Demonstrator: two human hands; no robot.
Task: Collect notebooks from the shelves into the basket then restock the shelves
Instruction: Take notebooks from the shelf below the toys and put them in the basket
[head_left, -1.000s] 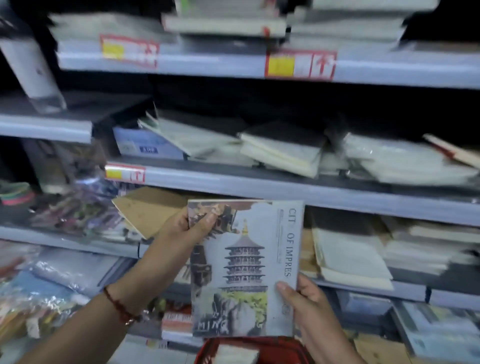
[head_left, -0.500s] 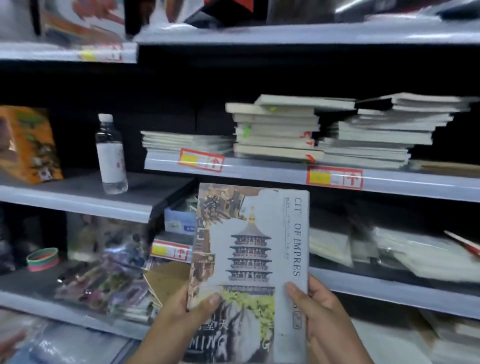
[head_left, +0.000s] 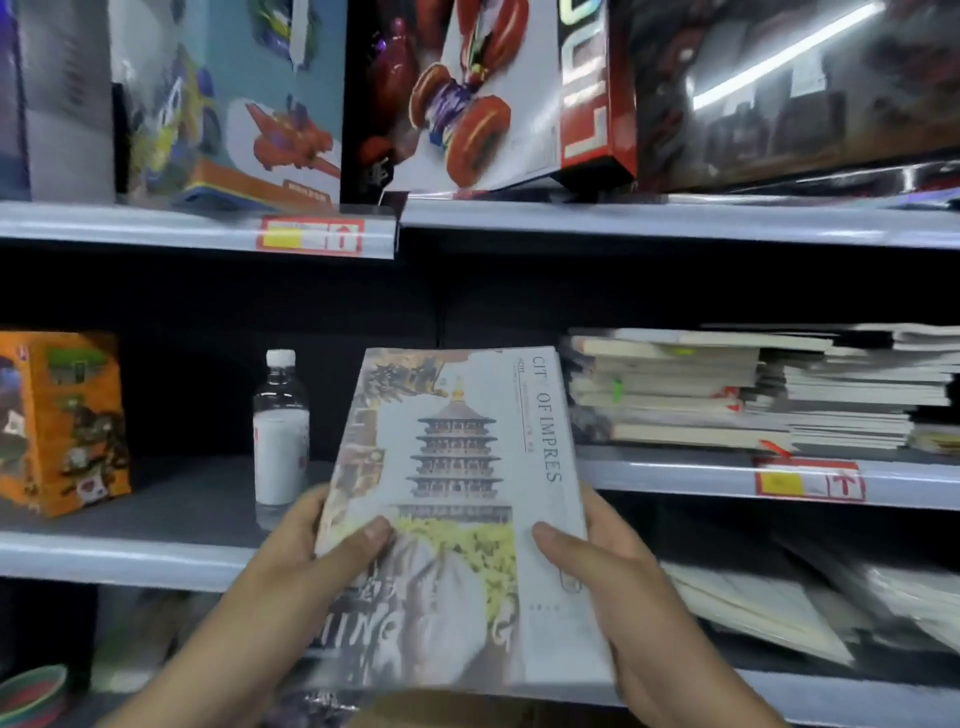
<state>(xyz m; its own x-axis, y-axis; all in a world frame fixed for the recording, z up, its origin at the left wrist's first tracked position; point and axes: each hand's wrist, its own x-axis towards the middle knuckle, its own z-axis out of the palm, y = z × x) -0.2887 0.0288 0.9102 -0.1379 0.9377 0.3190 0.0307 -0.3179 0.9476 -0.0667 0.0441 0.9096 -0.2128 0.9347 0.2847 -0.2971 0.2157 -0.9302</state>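
Head view: the left hand (head_left: 311, 545) and right hand (head_left: 602, 556) both grip a pagoda-cover notebook (head_left: 457, 499), held upright before the middle shelf (head_left: 675, 475). This looks like restocking; next it must be laid onto the notebook stacks (head_left: 727, 389) at right.

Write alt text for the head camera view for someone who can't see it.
Two hands, left hand and right hand, hold a pagoda-cover notebook up before store shelves. Stacked notebooks lie to its right, a water bottle to its left, toy boxes above.
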